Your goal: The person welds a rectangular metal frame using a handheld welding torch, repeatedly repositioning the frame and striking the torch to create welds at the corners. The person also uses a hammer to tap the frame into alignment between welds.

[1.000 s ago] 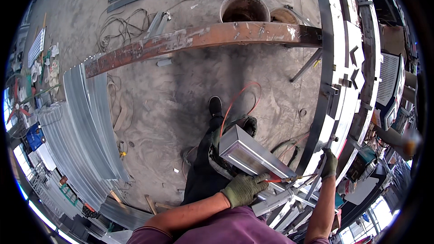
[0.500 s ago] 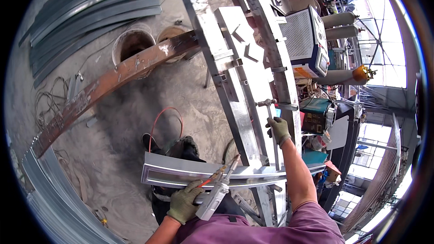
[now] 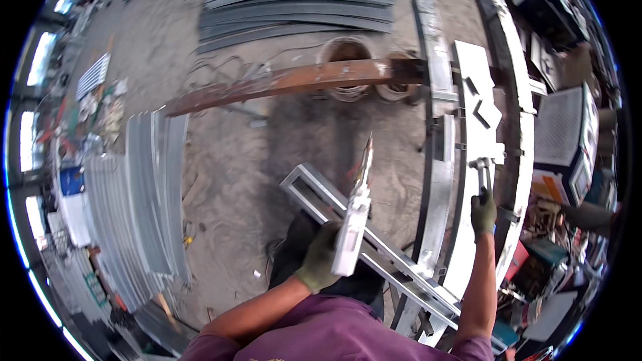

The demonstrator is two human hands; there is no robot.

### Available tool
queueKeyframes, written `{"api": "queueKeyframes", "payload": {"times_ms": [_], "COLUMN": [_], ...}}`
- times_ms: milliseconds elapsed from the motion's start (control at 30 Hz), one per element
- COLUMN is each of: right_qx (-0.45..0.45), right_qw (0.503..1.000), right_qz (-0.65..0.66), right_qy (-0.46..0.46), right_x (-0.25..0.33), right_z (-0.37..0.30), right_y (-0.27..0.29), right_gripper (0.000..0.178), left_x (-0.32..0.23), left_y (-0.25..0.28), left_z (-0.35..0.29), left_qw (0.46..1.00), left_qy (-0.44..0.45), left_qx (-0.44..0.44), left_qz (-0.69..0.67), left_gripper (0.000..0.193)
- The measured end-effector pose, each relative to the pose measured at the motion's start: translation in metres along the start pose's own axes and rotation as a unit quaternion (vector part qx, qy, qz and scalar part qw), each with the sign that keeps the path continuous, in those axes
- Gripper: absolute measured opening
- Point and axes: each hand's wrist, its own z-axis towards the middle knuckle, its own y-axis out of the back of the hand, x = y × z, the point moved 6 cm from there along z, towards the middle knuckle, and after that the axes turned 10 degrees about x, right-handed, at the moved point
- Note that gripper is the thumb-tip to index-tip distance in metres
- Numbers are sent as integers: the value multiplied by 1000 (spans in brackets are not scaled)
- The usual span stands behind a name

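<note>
My left hand [image 3: 319, 259], in a green work glove, is closed around a silver handheld welding gun [image 3: 352, 234]. The gun's long copper-coloured nozzle points away from me. On the right, my gloved right hand [image 3: 483, 215] grips a hammer [image 3: 482, 172] by its handle. The hammer's head is over the pale metal plate between the steel rails. A long, slotted metal frame [image 3: 309, 180] slants from in front of my legs to the rails [image 3: 436, 214] at lower right. The gun and my left hand cover part of that frame.
A rusty beam [image 3: 287, 81] runs leftward from the rails, near two round buckets [image 3: 346, 90]. Long grey metal profiles lie in stacks at the far side [image 3: 301, 0] and left [image 3: 157, 194]. A white machine cabinet [image 3: 558, 127] stands right of the rails.
The view has swung left, shifting the scene rightward. The welding gun's nozzle now points more directly away from me, and the slotted frame appears more slanted. Both hands keep their tools.
</note>
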Motion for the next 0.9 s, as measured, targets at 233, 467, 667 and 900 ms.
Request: {"api": "queueKeyframes", "payload": {"times_ms": [233, 467, 667, 900], "right_qx": [357, 142, 145, 105], "right_qw": [841, 933, 931, 965], "right_qz": [395, 236, 199, 208], "right_qy": [97, 231, 269, 121], "right_x": [226, 295, 290, 362], "right_z": [-219, -242, -245, -267], "right_y": [-33, -36, -62, -45], "right_gripper": [65, 51, 48, 8], "left_x": [-28, -47, -39, 4], "left_y": [-43, -57, -34, 58], "left_z": [14, 7, -21, -57], "left_qw": [987, 985, 948, 988], "left_qy": [-154, -29, -35, -105], "left_qx": [-25, 169, 224, 36], "left_qz": [33, -12, -222, 110], "left_gripper": [72, 92, 78, 51]}}
